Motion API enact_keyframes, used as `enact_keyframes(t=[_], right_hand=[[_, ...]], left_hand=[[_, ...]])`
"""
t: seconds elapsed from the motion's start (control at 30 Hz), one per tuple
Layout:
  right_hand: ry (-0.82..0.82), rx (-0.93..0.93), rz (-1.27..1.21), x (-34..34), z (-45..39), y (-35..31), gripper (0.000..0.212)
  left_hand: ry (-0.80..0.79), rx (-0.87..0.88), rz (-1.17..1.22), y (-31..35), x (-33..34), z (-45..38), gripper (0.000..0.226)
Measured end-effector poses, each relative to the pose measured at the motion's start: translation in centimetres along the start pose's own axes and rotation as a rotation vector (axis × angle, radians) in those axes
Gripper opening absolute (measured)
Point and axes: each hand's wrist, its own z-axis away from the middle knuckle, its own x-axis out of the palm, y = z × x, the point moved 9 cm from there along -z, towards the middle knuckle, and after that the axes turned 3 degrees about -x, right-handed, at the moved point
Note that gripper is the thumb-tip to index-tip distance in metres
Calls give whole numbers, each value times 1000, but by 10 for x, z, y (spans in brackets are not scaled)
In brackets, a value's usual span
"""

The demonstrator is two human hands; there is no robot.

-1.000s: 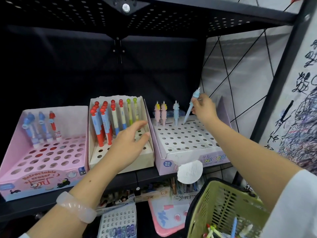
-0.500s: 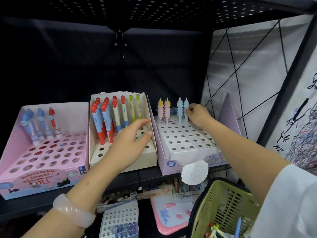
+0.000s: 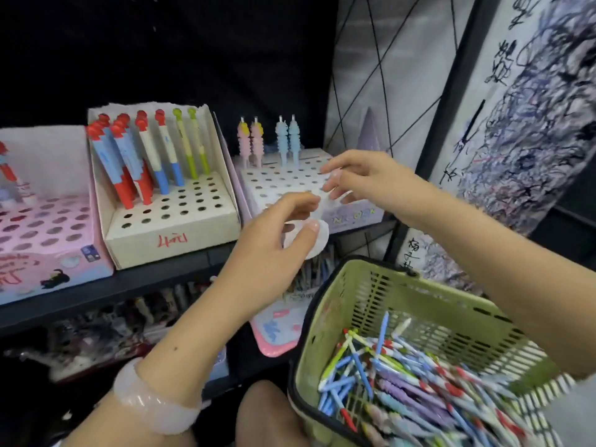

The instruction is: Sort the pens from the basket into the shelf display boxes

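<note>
My left hand (image 3: pixel 277 233) and right hand (image 3: pixel 361 179) hover with loosely curled fingers, holding nothing, before the lilac cardboard display box (image 3: pixel 351 214) at 12 o'clock. Four spiral pens (image 3: pixel 267 140) stand upright in its back row. The green plastic basket (image 3: pixel 351 298) at 5 o'clock holds many mixed pens (image 3: pixel 403 382).

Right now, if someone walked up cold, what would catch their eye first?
Probably the green basket at lower right, heaped with jumbled pens. Next, the left hand and right hand hovering empty at centre, before the lilac display box. Behind, red-capped pens stand in the cream box.
</note>
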Motion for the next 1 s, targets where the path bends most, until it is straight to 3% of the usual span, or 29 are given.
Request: enact_keyframes(t=[0.17,0.4,0.5,0.6,0.73,1.0], right_hand=[[-173,109,90,24,86,71,13],[-559,415,633,73,169,264,32],[-665,533,759,87,195,316,45],[-655,552,831,101,208,341,50],[-678,535,887,125,216,356,87],[-717,687,796,138,220,375,85]], left_hand=[[-277,-27,-151,-36,98,39,31],[-502,-243,-351,-116,159,87,35],[-508,-231,-394,-122,164,89,35],[-478,-233,-386,-123,162,88,34],[-444,-226,-367,-119,162,88,32],[-414,-213,-312,-119,162,87,30]])
